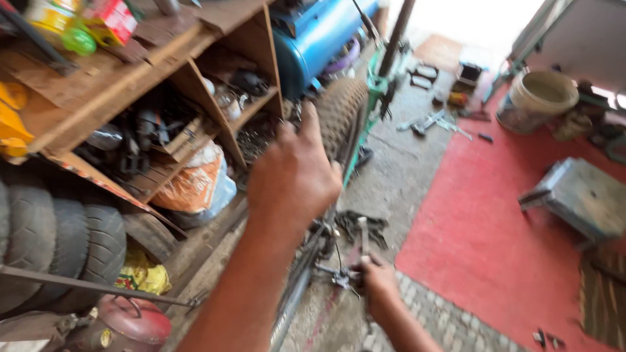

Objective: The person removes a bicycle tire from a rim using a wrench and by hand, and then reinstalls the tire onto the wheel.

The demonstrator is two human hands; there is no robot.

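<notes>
mid-job on the bike wheel (339, 120) in the middle of the frame, left hand (293, 173) closed on the tyre, right hand (378, 283) gripping a wrench (363, 238) at the hub lower down, wheel not off yet.

A bicycle wheel (339, 114) stands in the middle, with wooden shelves (163, 72) to its left and tyres (59, 241) stacked under them. A mat (482, 221) lies on the floor to the right, a stool (580, 195) on it, a bucket (538, 98) behind it
</notes>
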